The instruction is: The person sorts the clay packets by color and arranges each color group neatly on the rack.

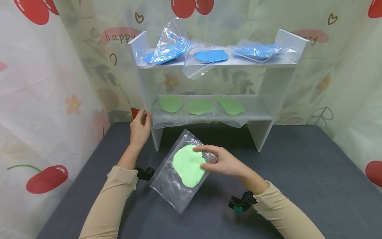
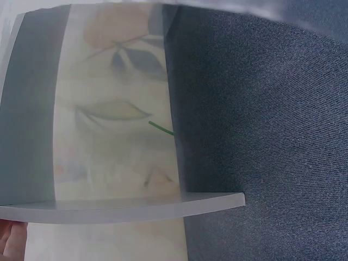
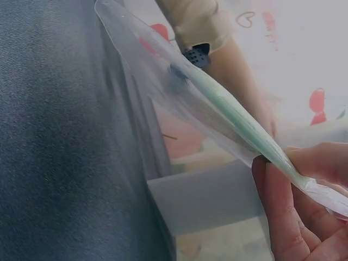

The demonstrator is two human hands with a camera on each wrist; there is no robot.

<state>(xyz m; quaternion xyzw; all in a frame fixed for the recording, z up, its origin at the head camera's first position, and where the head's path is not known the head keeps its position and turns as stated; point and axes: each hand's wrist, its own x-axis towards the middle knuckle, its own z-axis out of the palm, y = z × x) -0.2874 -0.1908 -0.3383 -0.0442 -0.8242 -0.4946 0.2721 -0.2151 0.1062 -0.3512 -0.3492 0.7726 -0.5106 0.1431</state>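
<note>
My right hand (image 1: 224,161) pinches the edge of a clear plastic bag (image 1: 173,186) between thumb and fingers. Inside the bag lies a flat, pale green clay-like piece (image 1: 188,166). The bag is held tilted above the table, in front of the shelf; from the right wrist view the green layer (image 3: 234,111) shows edge-on. My left hand (image 1: 140,131) rests at the left side panel of the white shelf (image 1: 265,113), its fingers by the outer face. Only some fingers (image 2: 15,242) show at the lower left of the left wrist view, beside the panel.
Three clear bags with green pieces (image 1: 231,105) lie side by side on the shelf's lower board, hanging over its front edge. On the top board lie bags with blue pieces (image 1: 211,55). The shelf stands at the back of the dark table (image 1: 310,172), before a patterned curtain (image 1: 343,83).
</note>
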